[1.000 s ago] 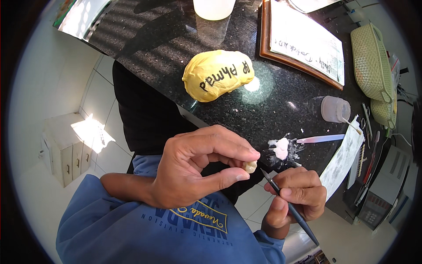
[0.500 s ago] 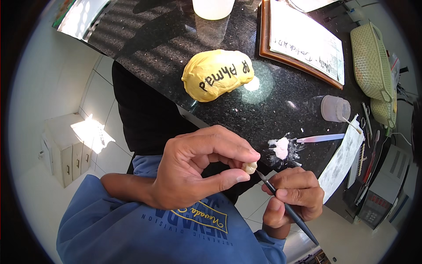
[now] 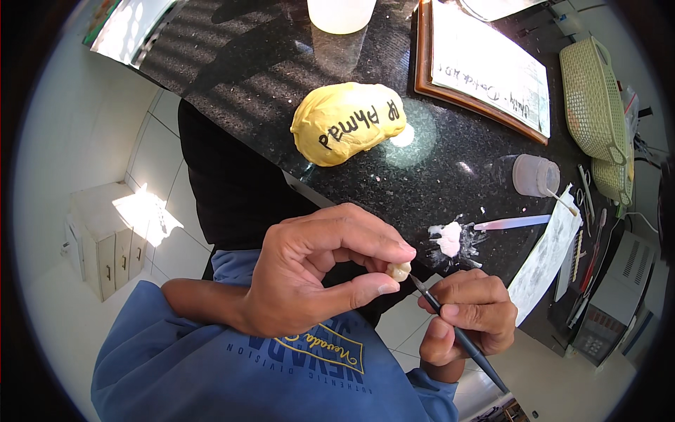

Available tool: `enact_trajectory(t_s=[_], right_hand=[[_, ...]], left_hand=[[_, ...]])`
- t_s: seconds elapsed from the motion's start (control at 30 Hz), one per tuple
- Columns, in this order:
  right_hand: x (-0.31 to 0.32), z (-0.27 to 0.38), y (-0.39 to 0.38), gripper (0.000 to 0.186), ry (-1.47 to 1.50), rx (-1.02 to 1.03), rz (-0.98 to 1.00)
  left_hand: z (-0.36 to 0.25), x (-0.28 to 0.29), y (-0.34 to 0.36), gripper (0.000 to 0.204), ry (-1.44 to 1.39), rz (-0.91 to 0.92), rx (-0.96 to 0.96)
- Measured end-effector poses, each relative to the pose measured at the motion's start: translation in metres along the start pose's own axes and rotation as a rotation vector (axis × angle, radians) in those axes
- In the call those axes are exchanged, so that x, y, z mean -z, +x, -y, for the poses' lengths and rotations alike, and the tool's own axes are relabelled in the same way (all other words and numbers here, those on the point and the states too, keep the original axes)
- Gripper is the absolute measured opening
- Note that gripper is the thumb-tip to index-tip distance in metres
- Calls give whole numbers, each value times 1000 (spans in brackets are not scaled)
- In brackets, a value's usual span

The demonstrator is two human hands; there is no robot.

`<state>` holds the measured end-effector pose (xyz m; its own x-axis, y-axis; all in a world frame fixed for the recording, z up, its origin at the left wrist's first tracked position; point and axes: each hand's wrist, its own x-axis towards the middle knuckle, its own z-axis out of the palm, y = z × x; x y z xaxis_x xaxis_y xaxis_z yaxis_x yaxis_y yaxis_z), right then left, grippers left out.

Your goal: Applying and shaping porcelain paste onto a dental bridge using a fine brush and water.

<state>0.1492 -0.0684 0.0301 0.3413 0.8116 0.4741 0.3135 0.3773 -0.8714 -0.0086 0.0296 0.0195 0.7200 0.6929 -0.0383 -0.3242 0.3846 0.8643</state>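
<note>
Left hand (image 3: 316, 271): thumb and fingertips pinched on a cream tooth-shaped crown (image 3: 399, 272).
Right hand (image 3: 474, 306): fingers clamped around a dark-handled fine brush (image 3: 478, 357).
Brush tip: just beside the crown; contact cannot be told.
Slip risk: crown small and apparently smooth, gripped near its edge; a loosened pinch or sideways push could drop it toward the tiled floor (image 3: 404, 323).
Scratch/smear risk: an unsteady right hand could jab the tip into crown or fingertip.
Contamination risk: loose pinkish-white powder (image 3: 448, 241) lies near; a brushing knuckle could pick it up.
Crown: rounded, lumpy, glossy in places.
Brush: slim, tapered, pale metallic collar.
Powder: soft-looking heap, ragged smeared margin.
Countertop (image 3: 394, 186): polished black, speckled, stone-like.
Yellow lump (image 3: 348, 141): oblong, wrinkled at one end, putty-like, black handwriting.
Jar (image 3: 531, 174): translucent plastic, cylindrical.
</note>
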Motion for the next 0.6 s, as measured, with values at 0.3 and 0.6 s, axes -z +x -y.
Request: enact_trajectory(t_s=[0.3,0.6], right_hand=[[-2,0,2,22,13,13,-3],[17,7,-9,29,77,102,-68]], left_hand=[[-1,1,0,31,-11,4,-5],[-2,-3,2,27,8,21,9]])
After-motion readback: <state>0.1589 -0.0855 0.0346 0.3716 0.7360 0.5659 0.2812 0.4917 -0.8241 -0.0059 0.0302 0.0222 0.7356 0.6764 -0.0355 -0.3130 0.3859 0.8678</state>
